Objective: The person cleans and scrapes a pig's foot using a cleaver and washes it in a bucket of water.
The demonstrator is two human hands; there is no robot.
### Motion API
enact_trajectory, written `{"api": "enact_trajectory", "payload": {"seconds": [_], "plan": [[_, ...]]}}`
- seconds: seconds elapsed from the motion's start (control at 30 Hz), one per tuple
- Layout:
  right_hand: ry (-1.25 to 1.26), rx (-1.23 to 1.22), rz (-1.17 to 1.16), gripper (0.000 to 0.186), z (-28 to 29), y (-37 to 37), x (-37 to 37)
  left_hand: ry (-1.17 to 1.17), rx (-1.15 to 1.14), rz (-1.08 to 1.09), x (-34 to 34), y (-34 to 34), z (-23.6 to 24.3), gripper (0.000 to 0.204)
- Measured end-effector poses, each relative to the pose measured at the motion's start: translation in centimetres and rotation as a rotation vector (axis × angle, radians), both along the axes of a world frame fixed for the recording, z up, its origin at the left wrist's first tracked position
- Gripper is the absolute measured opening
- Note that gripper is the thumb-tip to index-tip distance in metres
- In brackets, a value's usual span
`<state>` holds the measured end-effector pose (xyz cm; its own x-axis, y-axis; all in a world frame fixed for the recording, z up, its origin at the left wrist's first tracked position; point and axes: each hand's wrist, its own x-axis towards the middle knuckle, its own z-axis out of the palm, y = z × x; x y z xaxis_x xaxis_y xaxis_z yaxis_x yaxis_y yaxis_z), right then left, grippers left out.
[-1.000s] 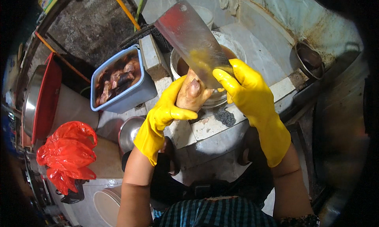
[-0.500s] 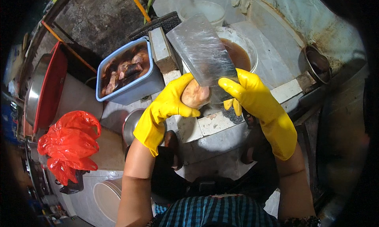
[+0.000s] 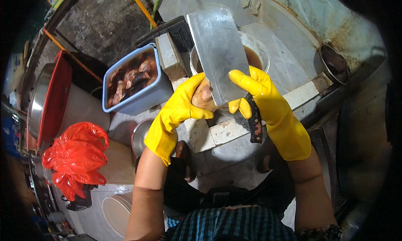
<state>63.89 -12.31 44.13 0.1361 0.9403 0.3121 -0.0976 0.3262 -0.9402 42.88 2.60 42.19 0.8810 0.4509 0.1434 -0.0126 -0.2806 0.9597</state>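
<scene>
Clock positions are taken from mid-view. Both hands wear yellow rubber gloves. The left hand (image 3: 178, 111), at 9 o'clock, is grasping a pale meat piece (image 3: 202, 97), located just toward 12 o'clock; thumb and fingers close round it. The right hand (image 3: 272, 111), at 3 o'clock, is grasping a cleaver (image 3: 217, 52) near the blade's root, thumb on the face, its dark handle pointing to 7 o'clock. The broad blade points toward 12 o'clock, its lower corner overlapping the meat piece; cutting depth cannot be told. Behind the blade, at 1 o'clock, stands a white bucket (image 3: 264, 56) of brownish liquid. At 10 o'clock, 1 blue tub (image 3: 150, 96) holds meat chunks in dark liquid. At 8 o'clock: 1 red plastic bag (image 3: 77, 151).
</scene>
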Motion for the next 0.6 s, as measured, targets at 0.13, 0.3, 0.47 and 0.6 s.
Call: {"api": "enact_trajectory", "payload": {"seconds": [0.13,0.3,0.47,0.6], "plan": [[0.08,-0.251,-0.157,0.025,3.1,0.1,-1.4,-0.069,-0.276,0.027,-0.1,-0.7,0.3,0.099],[-0.26,-0.22,-0.259,0.023,2.9,-0.5,-2.4,-0.077,-0.223,0.043,0.6,-1.1,1.1,0.1],[-0.126,-0.29,-0.174,0.026,2.1,-0.2,-2.4,-0.044,-0.223,0.063,0.2,-0.9,-0.2,0.091],[0.125,-0.434,-0.057,0.029,2.8,-0.2,-2.0,-0.019,-0.218,0.128,0.3,-1.3,0.5,0.092]]}}
